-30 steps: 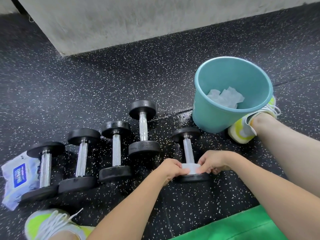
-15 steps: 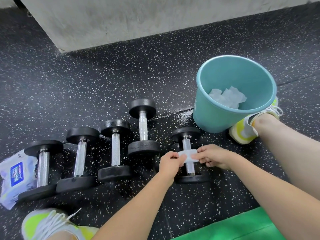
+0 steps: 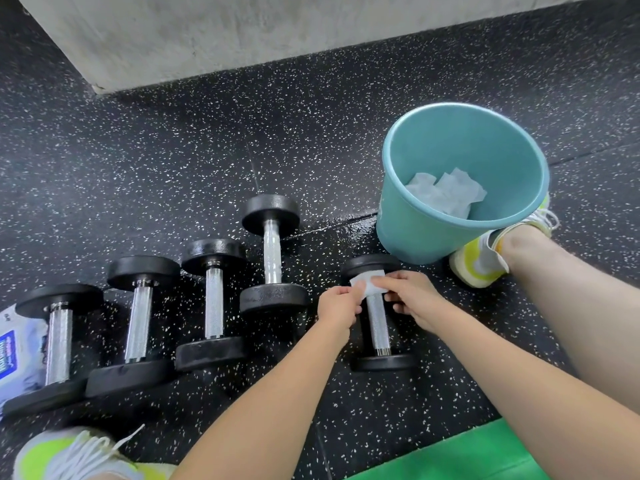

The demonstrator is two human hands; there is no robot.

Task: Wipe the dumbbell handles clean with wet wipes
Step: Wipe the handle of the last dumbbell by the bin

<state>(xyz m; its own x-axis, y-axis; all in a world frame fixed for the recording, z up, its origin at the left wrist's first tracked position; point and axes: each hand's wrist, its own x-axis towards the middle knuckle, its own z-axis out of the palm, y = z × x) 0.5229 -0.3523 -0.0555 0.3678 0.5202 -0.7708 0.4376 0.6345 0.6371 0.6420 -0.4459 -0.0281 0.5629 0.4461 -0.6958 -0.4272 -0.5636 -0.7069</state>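
Speckled black rubber floor (image 3: 173,174) below a grey concrete wall, seen from the head. The left hand (image 3: 337,306) and right hand (image 3: 412,299) each pinch one end of a folded wet wipe (image 3: 369,284), fingers curled on it, so that the wipe wraps the far end of the handle (image 3: 377,323) of the rightmost dumbbell (image 3: 379,362), just below its far weight. The wipe is judged soft, limp and damp, best held by its two ends and drawn taut around the bar. The dumbbell is judged heavy and rigid, its knurled metal handle rough enough to drag at the cloth; lying on the floor, it may roll under sideways pull. Four more dumbbells (image 3: 211,299) lie in a row to the left. A wipe packet (image 3: 17,348) lies at the far left, partly under the outermost dumbbell. A teal bucket (image 3: 415,230) holding used wipes (image 3: 443,192) stands just beyond the hands, beside a yellow shoe (image 3: 478,261).
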